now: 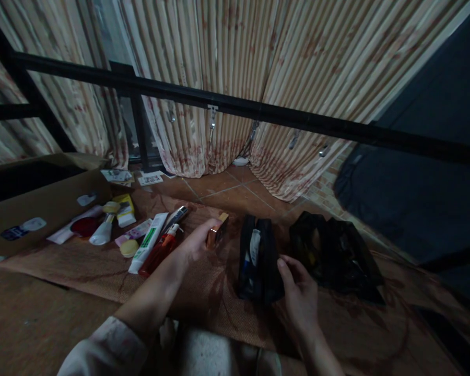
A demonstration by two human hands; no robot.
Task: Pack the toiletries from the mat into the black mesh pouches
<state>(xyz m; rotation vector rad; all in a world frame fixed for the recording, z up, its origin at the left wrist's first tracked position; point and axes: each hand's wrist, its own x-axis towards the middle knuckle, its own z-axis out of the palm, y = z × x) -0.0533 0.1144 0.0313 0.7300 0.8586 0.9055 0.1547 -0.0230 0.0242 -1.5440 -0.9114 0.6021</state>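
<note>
In my left hand [199, 241] is a small amber-brown bottle [216, 235] with a gold-coloured top, held over the mat just left of a black pouch [273, 271]. The pouch stands with its top gaping, and something white and blue [254, 248] shows inside. My right hand [301, 295] pinches the pouch's right edge between thumb and fingers. Left of my left hand lie a red pump bottle [162, 253], a white and green tube [149, 243] and a dark silver-ended tube [176, 216].
Farther left are a yellow tube [125, 210], a white bottle [102, 232], a dark red round item [85, 226] and a cardboard box [43, 206]. A black plastic bag [337, 256] sits right of the pouch. A dark metal rail [235, 104] crosses before the curtains [227, 47].
</note>
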